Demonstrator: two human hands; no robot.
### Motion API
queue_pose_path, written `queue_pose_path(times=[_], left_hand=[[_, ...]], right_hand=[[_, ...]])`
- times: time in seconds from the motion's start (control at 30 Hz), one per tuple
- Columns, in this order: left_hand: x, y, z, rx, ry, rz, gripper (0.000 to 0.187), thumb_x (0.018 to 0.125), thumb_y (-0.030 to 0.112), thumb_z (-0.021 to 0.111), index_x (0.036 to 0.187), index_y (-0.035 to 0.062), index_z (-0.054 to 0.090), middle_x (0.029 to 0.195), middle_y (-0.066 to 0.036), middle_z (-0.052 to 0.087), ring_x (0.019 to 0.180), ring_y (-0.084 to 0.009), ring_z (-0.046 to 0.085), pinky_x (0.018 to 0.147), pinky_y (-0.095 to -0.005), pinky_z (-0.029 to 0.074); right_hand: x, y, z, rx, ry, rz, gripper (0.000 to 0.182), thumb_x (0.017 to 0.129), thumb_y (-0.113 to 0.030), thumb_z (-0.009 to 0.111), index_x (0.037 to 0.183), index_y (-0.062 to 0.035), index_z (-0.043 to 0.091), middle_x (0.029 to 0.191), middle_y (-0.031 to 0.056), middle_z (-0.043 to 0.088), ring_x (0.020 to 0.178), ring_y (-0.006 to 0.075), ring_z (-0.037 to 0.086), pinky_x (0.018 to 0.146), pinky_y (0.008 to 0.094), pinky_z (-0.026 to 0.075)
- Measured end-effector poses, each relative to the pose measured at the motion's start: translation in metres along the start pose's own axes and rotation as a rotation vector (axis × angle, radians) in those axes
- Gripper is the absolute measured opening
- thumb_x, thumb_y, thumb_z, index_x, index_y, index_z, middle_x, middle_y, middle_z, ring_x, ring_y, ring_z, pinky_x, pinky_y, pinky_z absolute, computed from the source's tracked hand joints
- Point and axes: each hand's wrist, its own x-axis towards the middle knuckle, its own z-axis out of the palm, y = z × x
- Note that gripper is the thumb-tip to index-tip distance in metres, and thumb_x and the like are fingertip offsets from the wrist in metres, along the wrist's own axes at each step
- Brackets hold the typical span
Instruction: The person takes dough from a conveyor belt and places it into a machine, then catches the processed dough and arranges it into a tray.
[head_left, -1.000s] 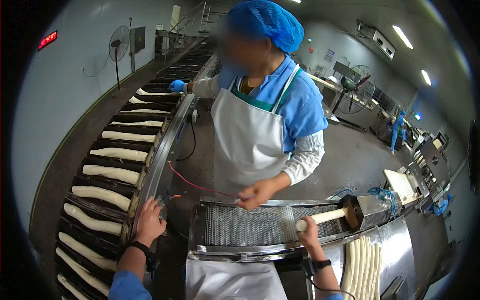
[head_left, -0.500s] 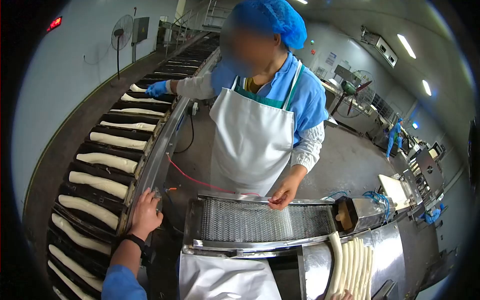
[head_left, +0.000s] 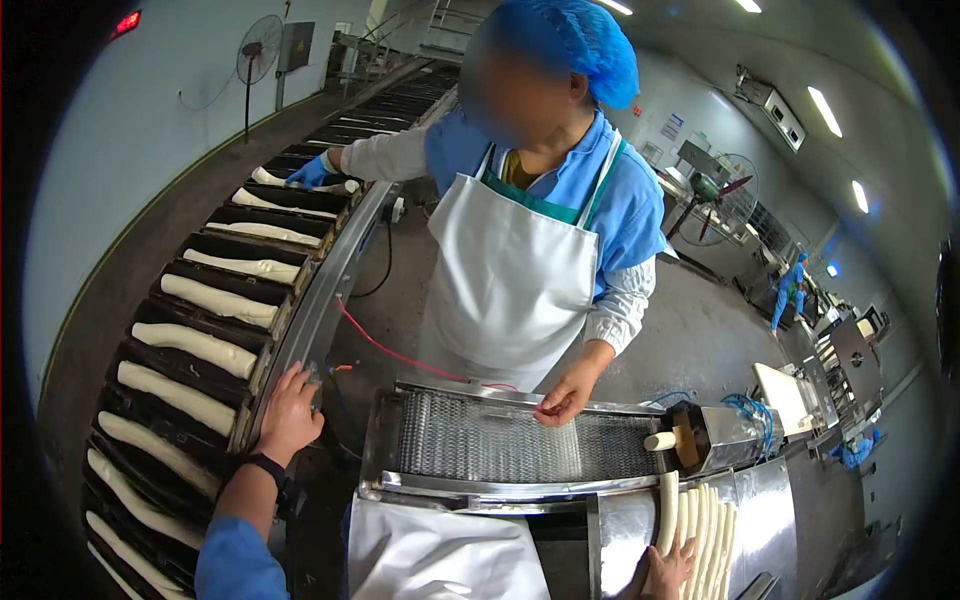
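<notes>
My left hand (head_left: 290, 412) lies with its fingers stretched out on the metal side rail (head_left: 297, 335) of the long conveyor. Beside that rail, long pale dough pieces (head_left: 195, 348) sit one by one in dark trays (head_left: 165, 452). At the lower right, my right hand (head_left: 672, 568) rests with fingers apart on a row of dough ropes (head_left: 708, 530). These lie side by side on a steel table (head_left: 772, 505). One dough rope (head_left: 668, 500) at the left of the row reaches toward the mesh belt (head_left: 490, 435).
Across the mesh belt stands a co-worker in a white apron (head_left: 515, 270). Their gloved hand (head_left: 312, 172) is at a far dough piece; their bare hand (head_left: 567, 393) hovers over the belt. A dough end (head_left: 660, 441) pokes from the metal machine (head_left: 735, 430). A red hose (head_left: 390, 350) hangs nearby.
My right hand has come further into view over the dough ropes. A dough end now shows at the machine's outlet. Trayed dough has shifted toward me; my left hand stays at the rail.
</notes>
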Motion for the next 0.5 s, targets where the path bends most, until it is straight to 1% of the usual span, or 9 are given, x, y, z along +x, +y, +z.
queue_pose_path(times=[0.03, 0.1, 0.23, 0.3, 0.33, 0.37, 0.4, 0.43, 0.5], left_hand=[[0.0, 0.0, 0.001, -0.001, 0.001, -0.003, 0.046, 0.073, 0.012, 0.068, 0.115, -0.0042, 0.069, 0.136, -0.021, 0.057, 0.142, -0.0359, 0.039, 0.118, -0.0455, 0.034], [-0.001, 0.001, -0.003, 0.012, -0.003, -0.006, 0.046, 0.073, 0.012, 0.067, 0.116, -0.0042, 0.068, 0.135, -0.021, 0.058, 0.142, -0.0358, 0.039, 0.118, -0.0453, 0.034], [-0.003, 0.003, -0.004, -0.003, 0.013, -0.009, 0.046, 0.073, 0.012, 0.066, 0.116, -0.0043, 0.068, 0.135, -0.021, 0.058, 0.143, -0.0356, 0.039, 0.119, -0.0449, 0.034], [-0.003, 0.003, -0.004, 0.008, -0.015, -0.016, 0.047, 0.073, 0.012, 0.066, 0.117, -0.0042, 0.068, 0.135, -0.021, 0.058, 0.143, -0.0352, 0.039, 0.119, -0.0447, 0.034], [-0.003, 0.003, -0.003, 0.006, -0.015, -0.017, 0.047, 0.073, 0.012, 0.066, 0.117, -0.0042, 0.068, 0.135, -0.021, 0.058, 0.143, -0.0352, 0.039, 0.119, -0.0447, 0.034], [-0.003, 0.002, -0.002, 0.012, -0.017, -0.013, 0.047, 0.073, 0.012, 0.066, 0.117, -0.0041, 0.068, 0.135, -0.021, 0.058, 0.143, -0.0351, 0.038, 0.119, -0.0444, 0.033], [-0.003, 0.002, -0.001, 0.017, -0.018, -0.01, 0.047, 0.073, 0.012, 0.066, 0.117, -0.004, 0.068, 0.135, -0.021, 0.058, 0.143, -0.035, 0.038, 0.119, -0.0441, 0.033], [-0.003, 0.002, -0.001, 0.017, -0.018, -0.012, 0.047, 0.073, 0.012, 0.066, 0.117, -0.004, 0.068, 0.135, -0.021, 0.058, 0.143, -0.035, 0.038, 0.119, -0.0441, 0.033], [-0.004, 0.0, 0.0, 0.02, -0.021, -0.017, 0.048, 0.073, 0.013, 0.066, 0.118, -0.004, 0.068, 0.136, -0.021, 0.058, 0.144, -0.0348, 0.037, 0.12, -0.0439, 0.033]], right_hand=[[0.003, -0.001, 0.0, -0.001, 0.001, -0.003, 0.096, 0.078, -0.052, 0.076, 0.16, -0.0384, 0.027, 0.169, 0.0174, 0.007, 0.148, 0.0532, 0.018, 0.117, 0.0658, 0.018], [0.005, -0.004, -0.002, -0.02, 0.029, -0.004, 0.091, 0.08, -0.05, 0.074, 0.158, -0.0385, 0.03, 0.168, 0.014, 0.017, 0.146, 0.0529, 0.024, 0.116, 0.0655, 0.021], [0.004, 0.009, 0.0, 0.032, 0.006, -0.039, 0.085, 0.081, -0.046, 0.072, 0.157, -0.0408, 0.034, 0.17, 0.0129, 0.013, 0.146, 0.0546, 0.021, 0.116, 0.0671, 0.019], [0.005, 0.034, 0.019, -0.105, 0.13, -0.175, 0.075, 0.082, -0.036, 0.07, 0.153, -0.0251, 0.045, 0.156, 0.0176, 0.04, 0.135, 0.0453, 0.044, 0.108, 0.0576, 0.038], [-0.003, 0.038, 0.014, -0.106, 0.13, -0.175, 0.075, 0.082, -0.036, 0.07, 0.153, -0.0251, 0.045, 0.156, 0.0176, 0.04, 0.135, 0.0453, 0.044, 0.108, 0.0576, 0.038], [-0.02, 0.047, 0.007, -0.079, 0.095, -0.246, 0.071, 0.087, -0.044, 0.066, 0.149, -0.0148, 0.048, 0.158, 0.0219, 0.036, 0.139, 0.0483, 0.036, 0.113, 0.0557, 0.033], [-0.038, 0.05, -0.002, -0.051, 0.06, -0.318, 0.072, 0.092, -0.052, 0.063, 0.145, -0.0046, 0.051, 0.159, 0.0261, 0.032, 0.144, 0.0512, 0.029, 0.118, 0.0538, 0.028], [-0.052, 0.051, -0.005, -0.052, 0.06, -0.319, 0.072, 0.092, -0.052, 0.063, 0.145, -0.0046, 0.051, 0.159, 0.0261, 0.032, 0.144, 0.0512, 0.029, 0.118, 0.0538, 0.028], [-0.073, 0.059, 0.0, -0.184, 0.023, -0.264, 0.074, 0.09, -0.052, 0.066, 0.144, -0.0042, 0.052, 0.159, 0.0268, 0.033, 0.145, 0.0508, 0.028, 0.118, 0.0571, 0.026]])
